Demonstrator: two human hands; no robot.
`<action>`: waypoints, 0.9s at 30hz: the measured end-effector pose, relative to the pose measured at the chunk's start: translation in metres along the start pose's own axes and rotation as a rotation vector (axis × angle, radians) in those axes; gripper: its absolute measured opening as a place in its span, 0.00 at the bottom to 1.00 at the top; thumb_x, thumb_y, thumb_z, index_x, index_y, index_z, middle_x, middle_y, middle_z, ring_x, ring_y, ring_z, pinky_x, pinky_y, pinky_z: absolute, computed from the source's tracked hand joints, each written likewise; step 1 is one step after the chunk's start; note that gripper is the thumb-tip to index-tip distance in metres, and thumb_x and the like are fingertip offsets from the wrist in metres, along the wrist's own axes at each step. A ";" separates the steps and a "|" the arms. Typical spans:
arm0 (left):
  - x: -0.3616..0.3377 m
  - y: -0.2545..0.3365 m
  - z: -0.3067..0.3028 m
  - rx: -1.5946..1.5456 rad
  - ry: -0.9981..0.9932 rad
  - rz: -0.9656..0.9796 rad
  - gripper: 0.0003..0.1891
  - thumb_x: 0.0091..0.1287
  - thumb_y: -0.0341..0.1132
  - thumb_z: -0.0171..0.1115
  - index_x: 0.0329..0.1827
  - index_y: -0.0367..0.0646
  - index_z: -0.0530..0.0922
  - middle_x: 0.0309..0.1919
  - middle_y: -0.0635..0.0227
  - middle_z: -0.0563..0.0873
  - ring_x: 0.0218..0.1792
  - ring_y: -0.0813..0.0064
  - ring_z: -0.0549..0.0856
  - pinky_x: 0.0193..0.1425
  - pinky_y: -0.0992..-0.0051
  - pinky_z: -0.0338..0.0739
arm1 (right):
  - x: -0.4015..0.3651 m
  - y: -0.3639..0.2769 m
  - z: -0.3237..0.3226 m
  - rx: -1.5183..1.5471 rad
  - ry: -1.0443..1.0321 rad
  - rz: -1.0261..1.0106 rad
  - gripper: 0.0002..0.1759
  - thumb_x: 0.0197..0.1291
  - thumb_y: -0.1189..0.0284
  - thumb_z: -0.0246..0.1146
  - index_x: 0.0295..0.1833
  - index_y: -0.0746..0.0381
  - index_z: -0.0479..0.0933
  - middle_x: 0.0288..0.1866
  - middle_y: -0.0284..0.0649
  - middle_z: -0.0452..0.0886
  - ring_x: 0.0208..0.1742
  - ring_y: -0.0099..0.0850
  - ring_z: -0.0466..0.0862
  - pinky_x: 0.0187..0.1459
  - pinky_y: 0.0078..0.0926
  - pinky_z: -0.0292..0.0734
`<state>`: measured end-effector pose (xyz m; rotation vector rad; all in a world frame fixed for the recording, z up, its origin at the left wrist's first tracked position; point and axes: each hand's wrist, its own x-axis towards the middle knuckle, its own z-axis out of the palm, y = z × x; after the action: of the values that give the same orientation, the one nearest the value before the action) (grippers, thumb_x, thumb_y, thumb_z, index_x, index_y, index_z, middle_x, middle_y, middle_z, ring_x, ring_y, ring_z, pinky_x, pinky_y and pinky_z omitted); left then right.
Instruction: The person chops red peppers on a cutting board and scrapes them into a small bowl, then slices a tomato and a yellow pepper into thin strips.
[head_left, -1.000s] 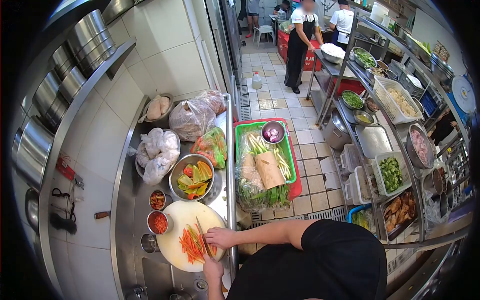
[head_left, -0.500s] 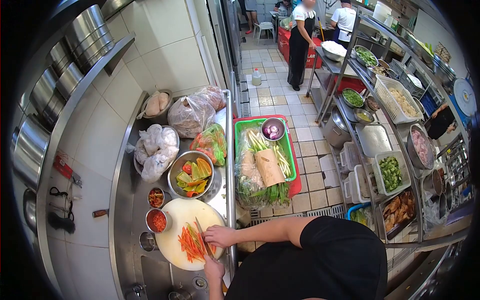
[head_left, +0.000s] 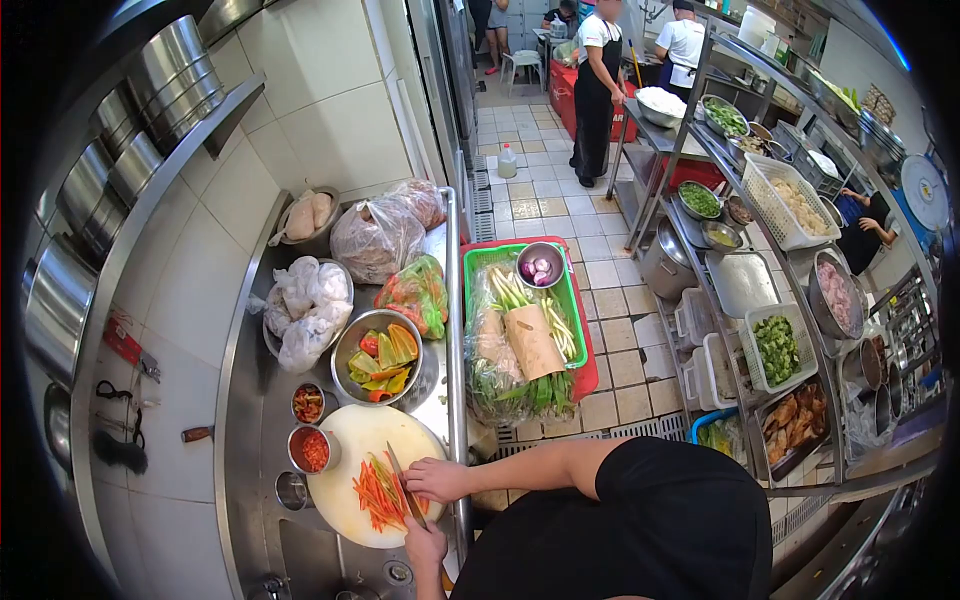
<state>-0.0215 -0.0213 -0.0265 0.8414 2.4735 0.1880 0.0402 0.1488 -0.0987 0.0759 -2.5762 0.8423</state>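
Evidently our half-curled right hand pins the pepper strips so our left hand, clenching the knife, slices steadily.

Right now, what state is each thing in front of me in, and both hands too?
knife, gripped in the left hand, blade across the pepper strips
right hand, resting on the strips beside the blade
cutting board, flat on the counter, partly covered by strips
steel bowl, full of larger pepper pieces
small cup, filled with chopped red bits
green crate, packed with wrapped greens
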 end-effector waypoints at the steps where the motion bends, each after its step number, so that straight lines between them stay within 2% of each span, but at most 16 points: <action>1: 0.000 0.000 0.000 -0.002 0.001 0.003 0.20 0.68 0.38 0.58 0.54 0.34 0.65 0.36 0.31 0.83 0.42 0.33 0.84 0.49 0.46 0.77 | 0.000 0.001 0.001 -0.004 0.000 0.000 0.13 0.63 0.67 0.61 0.51 0.60 0.75 0.58 0.43 0.75 0.59 0.40 0.75 0.59 0.39 0.70; 13: 0.007 -0.013 0.010 0.029 -0.014 -0.001 0.18 0.66 0.33 0.57 0.54 0.35 0.65 0.35 0.34 0.84 0.42 0.34 0.84 0.49 0.45 0.76 | 0.001 -0.001 -0.002 0.011 -0.041 0.019 0.14 0.61 0.67 0.62 0.51 0.60 0.74 0.58 0.42 0.73 0.60 0.40 0.73 0.60 0.39 0.70; 16: 0.007 -0.012 0.008 0.034 -0.011 0.000 0.18 0.66 0.34 0.57 0.55 0.35 0.65 0.36 0.34 0.84 0.42 0.34 0.84 0.49 0.45 0.76 | 0.001 -0.001 0.002 0.029 -0.006 0.017 0.13 0.59 0.68 0.62 0.48 0.60 0.73 0.58 0.42 0.74 0.60 0.42 0.73 0.59 0.40 0.69; 22: 0.006 -0.012 0.008 0.035 -0.022 -0.014 0.20 0.66 0.34 0.57 0.57 0.36 0.65 0.37 0.34 0.84 0.43 0.34 0.84 0.50 0.46 0.76 | 0.000 -0.001 0.002 0.030 -0.009 0.021 0.13 0.59 0.68 0.62 0.48 0.59 0.74 0.59 0.42 0.74 0.60 0.41 0.73 0.58 0.40 0.70; 24: 0.006 -0.010 0.006 0.023 -0.020 -0.028 0.20 0.66 0.33 0.56 0.58 0.37 0.64 0.38 0.34 0.84 0.44 0.34 0.84 0.51 0.46 0.76 | 0.001 -0.001 0.001 -0.005 -0.033 0.030 0.16 0.60 0.67 0.61 0.52 0.60 0.74 0.60 0.42 0.73 0.60 0.41 0.73 0.59 0.40 0.70; 27: 0.007 -0.008 0.004 0.008 -0.057 -0.035 0.20 0.67 0.33 0.56 0.59 0.37 0.63 0.38 0.34 0.84 0.44 0.34 0.83 0.52 0.47 0.76 | 0.000 0.000 0.000 -0.009 -0.052 0.023 0.16 0.60 0.67 0.61 0.53 0.60 0.74 0.60 0.42 0.73 0.60 0.41 0.74 0.59 0.40 0.70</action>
<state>-0.0283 -0.0240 -0.0348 0.7955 2.4353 0.1405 0.0399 0.1491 -0.0988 0.0673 -2.6340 0.8482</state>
